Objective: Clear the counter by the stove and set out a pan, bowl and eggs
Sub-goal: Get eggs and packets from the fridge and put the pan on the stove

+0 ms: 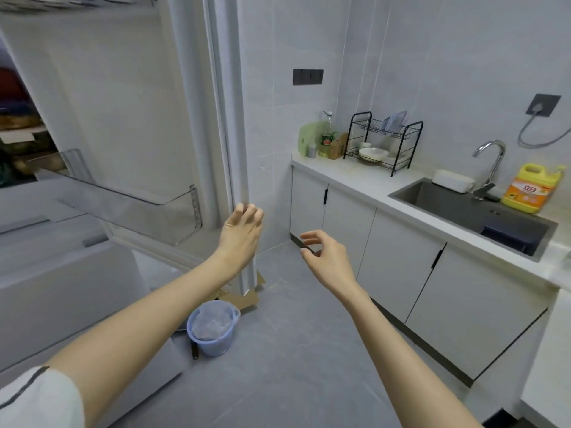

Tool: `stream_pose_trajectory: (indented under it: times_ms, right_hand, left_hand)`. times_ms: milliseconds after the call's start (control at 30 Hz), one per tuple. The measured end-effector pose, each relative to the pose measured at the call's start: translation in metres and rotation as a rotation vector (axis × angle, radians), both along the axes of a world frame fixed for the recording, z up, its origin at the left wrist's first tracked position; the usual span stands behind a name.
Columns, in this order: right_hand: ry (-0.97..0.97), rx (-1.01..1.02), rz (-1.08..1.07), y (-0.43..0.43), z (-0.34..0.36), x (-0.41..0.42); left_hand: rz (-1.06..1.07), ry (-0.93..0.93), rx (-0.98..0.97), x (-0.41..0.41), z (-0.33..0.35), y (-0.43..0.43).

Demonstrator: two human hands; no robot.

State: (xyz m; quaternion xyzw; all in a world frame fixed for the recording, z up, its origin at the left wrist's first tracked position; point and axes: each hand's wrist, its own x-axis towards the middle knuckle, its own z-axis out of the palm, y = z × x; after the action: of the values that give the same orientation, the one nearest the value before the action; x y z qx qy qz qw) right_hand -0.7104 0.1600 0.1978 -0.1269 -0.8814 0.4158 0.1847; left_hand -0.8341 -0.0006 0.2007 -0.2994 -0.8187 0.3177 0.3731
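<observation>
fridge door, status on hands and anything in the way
Left hand at fridge door edge, grip unclear. Right hand open, empty. Bowl in dish rack. Blue bin on floor below.

fridge interior (18,128) cut off left, blurry, perhaps food

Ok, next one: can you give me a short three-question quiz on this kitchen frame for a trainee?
1. True or false: the right hand holds an egg.
2. Multiple choice: where does the yellow detergent bottle stand? A) on a chair B) beside the sink, by the tap C) on a stove.
3. Fill in: the blue bucket stands on the ____.
Key: 1 false, it is empty; 2 B; 3 floor.
</observation>
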Motion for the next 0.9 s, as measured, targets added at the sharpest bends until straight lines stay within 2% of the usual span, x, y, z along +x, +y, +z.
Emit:
stream_pose_trajectory:
  times_ms: [67, 167, 300, 500, 633, 900]
  right_hand:
    - [0.013, -0.004, 0.027, -0.012, 0.003, 0.001]
    - [0.036, -0.007, 0.060, -0.037, 0.004, -0.003]
    - [0.033, 0.023, 0.138, -0.089, 0.004, -0.012]
    - [0.023, 0.040, 0.296, -0.196, -0.004, -0.021]
    - [0.043, 0.019, 0.389, -0.266, -0.003, -0.027]
    - [0.133, 0.071, 0.580, -0.389, 0.008, -0.036]
  left_hand:
    - [-0.088, -0.003, 0.123, 0.014, 0.000, -0.019]
    - [-0.090, -0.073, 0.280, 0.051, 0.002, -0.051]
    - [0.012, -0.085, 0.442, 0.101, -0.002, -0.113]
    - [0.233, -0.106, 0.584, 0.144, -0.014, -0.217]
    - [0.301, -0.107, 0.725, 0.155, -0.019, -0.288]
    - [0.478, -0.171, 0.828, 0.149, -0.024, -0.401]
